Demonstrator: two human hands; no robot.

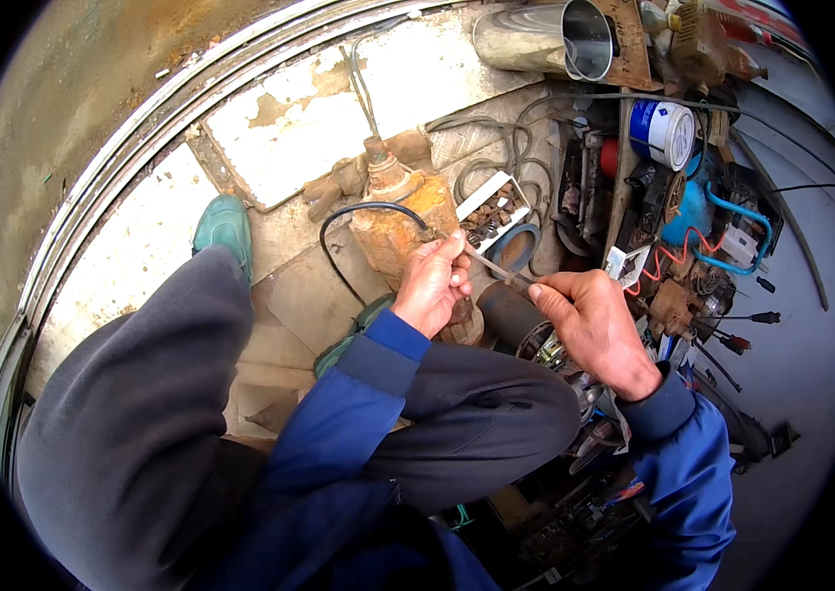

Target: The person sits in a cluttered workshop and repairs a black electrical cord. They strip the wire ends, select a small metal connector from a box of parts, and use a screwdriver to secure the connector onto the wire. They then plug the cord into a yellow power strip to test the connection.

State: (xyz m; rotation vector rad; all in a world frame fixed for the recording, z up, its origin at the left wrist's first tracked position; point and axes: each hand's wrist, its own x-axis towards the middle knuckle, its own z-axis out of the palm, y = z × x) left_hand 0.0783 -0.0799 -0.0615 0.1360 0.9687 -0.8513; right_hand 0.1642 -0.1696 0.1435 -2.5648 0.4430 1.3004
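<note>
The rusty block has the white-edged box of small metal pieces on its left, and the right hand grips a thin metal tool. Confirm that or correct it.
The side is wrong: in the head view, the white-edged box of small metal pieces is on the right of the rusty block. The right hand does grip a thin metal tool.

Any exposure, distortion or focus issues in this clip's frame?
Head view: pale floor tiles nearly washed out; head view: glare on the metal can; head view: clutter at the bottom lost in shadow; head view: fisheye bends the rail, black surrounds the image; head view: left hand and right hand reasonably sharp.
</note>
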